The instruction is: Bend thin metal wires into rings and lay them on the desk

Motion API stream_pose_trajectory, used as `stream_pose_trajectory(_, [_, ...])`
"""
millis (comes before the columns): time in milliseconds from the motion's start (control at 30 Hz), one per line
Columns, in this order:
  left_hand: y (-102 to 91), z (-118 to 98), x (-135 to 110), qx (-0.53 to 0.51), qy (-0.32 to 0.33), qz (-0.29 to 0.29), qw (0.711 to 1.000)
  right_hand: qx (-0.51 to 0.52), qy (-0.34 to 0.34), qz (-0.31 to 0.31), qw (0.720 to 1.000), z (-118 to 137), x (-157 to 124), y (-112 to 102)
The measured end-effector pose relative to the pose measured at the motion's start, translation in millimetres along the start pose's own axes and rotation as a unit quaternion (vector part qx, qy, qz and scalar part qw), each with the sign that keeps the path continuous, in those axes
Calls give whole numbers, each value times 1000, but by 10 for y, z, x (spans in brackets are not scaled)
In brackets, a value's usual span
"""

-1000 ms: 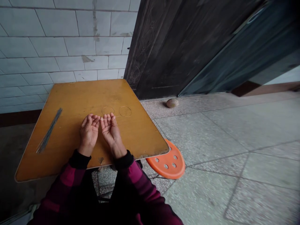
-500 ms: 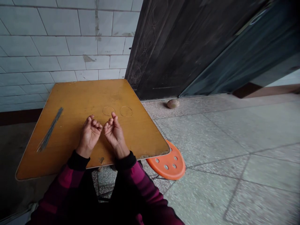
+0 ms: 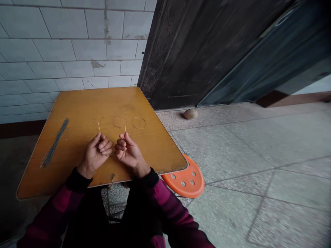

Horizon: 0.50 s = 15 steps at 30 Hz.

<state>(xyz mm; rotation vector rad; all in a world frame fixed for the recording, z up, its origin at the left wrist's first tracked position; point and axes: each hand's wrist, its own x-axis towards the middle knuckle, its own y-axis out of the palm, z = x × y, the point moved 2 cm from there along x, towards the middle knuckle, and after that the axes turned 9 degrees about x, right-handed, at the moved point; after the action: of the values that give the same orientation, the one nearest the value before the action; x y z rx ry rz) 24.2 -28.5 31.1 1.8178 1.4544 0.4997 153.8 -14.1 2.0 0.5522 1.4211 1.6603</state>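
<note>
1. Head view, counts: two hands, one thin wire (image 3: 125, 130) held between them, two wire rings (image 3: 119, 122) lying just beyond the fingertips, one bundle of straight wires (image 3: 54, 144) well off to the left of the left hand, one orange stool (image 3: 184, 179) to the right of and below the right wrist, and one round stone (image 3: 190, 113) on the floor far to the right.
2. The left hand (image 3: 95, 153) is curled shut, fingers and thumb pinching one leg of the wire. The right hand (image 3: 129, 151) is curled the same way on the other leg. The knuckles of the two hands nearly meet.
3. The wire sits just above the table (image 3: 155, 148), bent into a U. Its two free ends stick out past the fingers and point away from the person, toward the rings and the tiled wall (image 3: 64, 51). The bend lies between the hands, on the side nearer the body, and is hard to see.
4. The two rings lie flat side by side, just apart. The bundle's long axis runs slantwise, away from the person.
5. Both wrists wear dark cuffs on red sleeves (image 3: 165, 206).
</note>
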Motion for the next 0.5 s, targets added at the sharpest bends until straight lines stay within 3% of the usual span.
stream_pose_trajectory(233, [-16,-38,-61,54,-64,73,994,-41,68,56,995,74,-114,-23])
stream_pose_trajectory(500, [-61,-60,-23,100,-111,134,980,-111,127,57,984,185,-140,-26])
